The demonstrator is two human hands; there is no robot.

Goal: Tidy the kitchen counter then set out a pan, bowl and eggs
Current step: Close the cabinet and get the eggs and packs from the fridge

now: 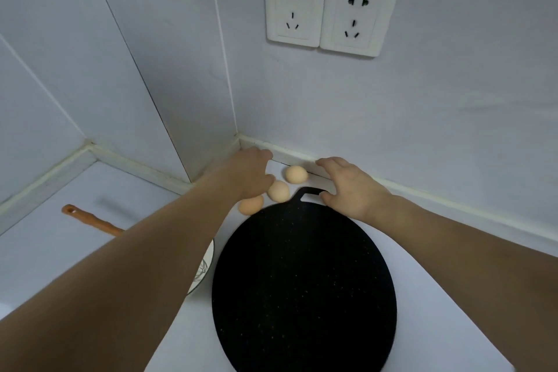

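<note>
Eggs, three pale brown ones, lie in a loose row on my white kitchen counter close to the back wall, just past the far rim of the flat round black pan, which sits in front of me. From my head camera, the white bowl with a wire whisk inside peeks out from under my left forearm, and a wooden handle pokes out to its left. Judging by this, pan, bowl and eggs are all out; perhaps only nudging the eggs into place remains. My left hand reaches over the eggs, fingers loose, maybe brushing the nearer two, gripping nothing. My right hand hovers spread by the pan's small loop handle, thumb beside it, not clasping.
</note>
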